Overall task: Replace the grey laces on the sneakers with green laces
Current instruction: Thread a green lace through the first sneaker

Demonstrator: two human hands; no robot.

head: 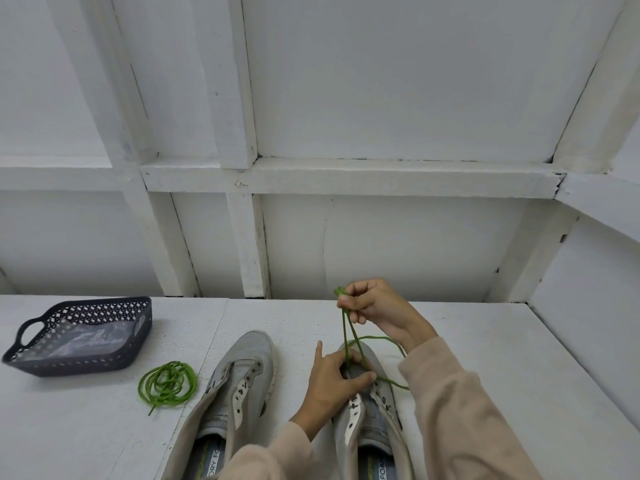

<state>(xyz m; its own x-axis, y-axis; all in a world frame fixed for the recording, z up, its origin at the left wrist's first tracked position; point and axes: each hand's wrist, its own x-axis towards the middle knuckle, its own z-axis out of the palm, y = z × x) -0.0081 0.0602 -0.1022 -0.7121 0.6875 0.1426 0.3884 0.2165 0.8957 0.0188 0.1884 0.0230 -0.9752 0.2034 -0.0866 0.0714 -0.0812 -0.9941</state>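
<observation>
On the white table point(485, 341), far left, a dark perforated basket point(86, 365) holds a clear plastic bag point(90, 337) — a coiled green lace point(168, 381) lies just beside it. The right hand point(374, 306) pinches both strands of a second green lace point(346, 330) above the right sneaker point(372, 420), and the left hand point(332, 379) grips that shoe's front eyelets. The left sneaker point(242, 368) sits alongside.

Left hand point(333, 377) low, forefinger out; right hand point(375, 304) higher, fingertips together
</observation>
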